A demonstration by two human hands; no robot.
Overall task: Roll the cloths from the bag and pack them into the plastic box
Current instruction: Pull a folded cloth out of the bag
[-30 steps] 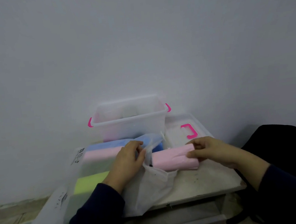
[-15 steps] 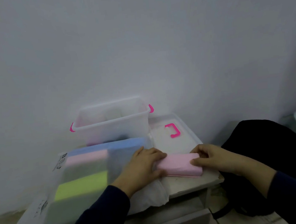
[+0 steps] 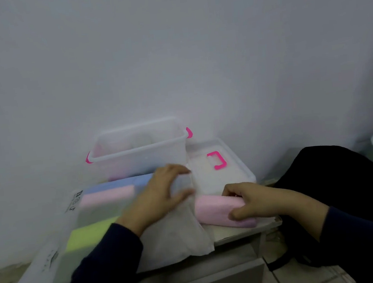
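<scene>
A pink cloth (image 3: 215,209) lies folded on the small table, and my right hand (image 3: 252,200) grips its right end with thumb below and fingers over the top. My left hand (image 3: 161,196) grips the mouth of the translucent bag (image 3: 60,240), which lies to the left with blue, pink and green cloths showing through it. The clear plastic box (image 3: 136,155) with pink latches stands behind against the wall, with pale rolls dimly visible inside.
The box's lid (image 3: 236,170) with a pink handle lies flat to the right of the box. A black bag (image 3: 335,186) sits on the right beside the table (image 3: 246,231). The table's front edge is close to my arms.
My left hand left the pink cloth and moved up to grasp the bag's mouth. My right hand kept hold of the pink cloth's right end.
</scene>
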